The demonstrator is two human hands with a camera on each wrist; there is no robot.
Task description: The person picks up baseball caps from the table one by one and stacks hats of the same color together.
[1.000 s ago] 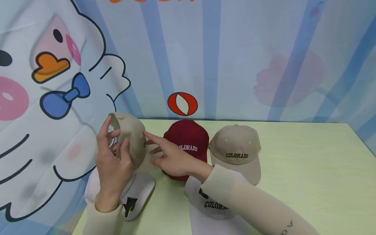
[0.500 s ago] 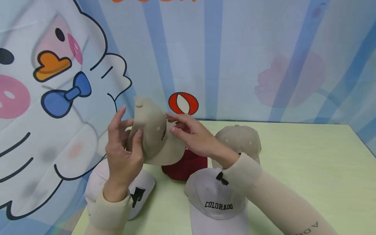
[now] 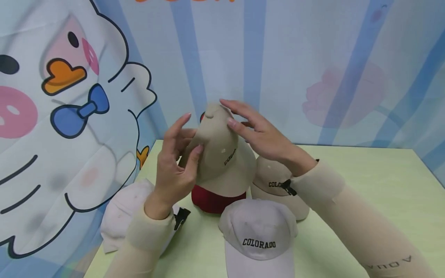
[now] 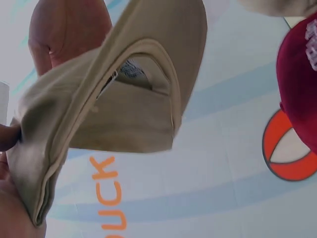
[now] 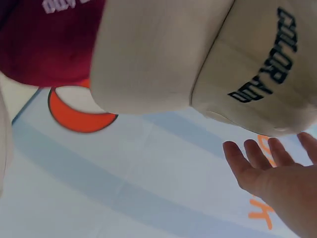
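Note:
In the head view, a beige cap (image 3: 212,154) with dark lettering is held up in the air, its brim toward the right and down. My left hand (image 3: 175,170) grips its open back side, thumb on the outside. The left wrist view looks into the hollow of this cap (image 4: 124,121). Over the crown's right side, my right hand (image 3: 269,135) has its fingers loosely extended. In the right wrist view, the right hand's fingertips (image 5: 237,151) are close to the crown; whether they touch cannot be told. Below and behind the held cap sits a dark red cap (image 3: 217,200), mostly hidden.
A white COLORADO cap (image 3: 257,227) lies at the table's front. Another white cap (image 3: 125,212) sits at the left, partly behind my left forearm. A second beige cap (image 3: 281,202) stands to the right. The pale yellow table (image 3: 365,193) meets a cartoon backdrop (image 3: 285,58).
My left hand has carried the beige cap rightward and slightly up, turning its brim more into view. The right hand has moved right and up alongside it, toward the crown's top.

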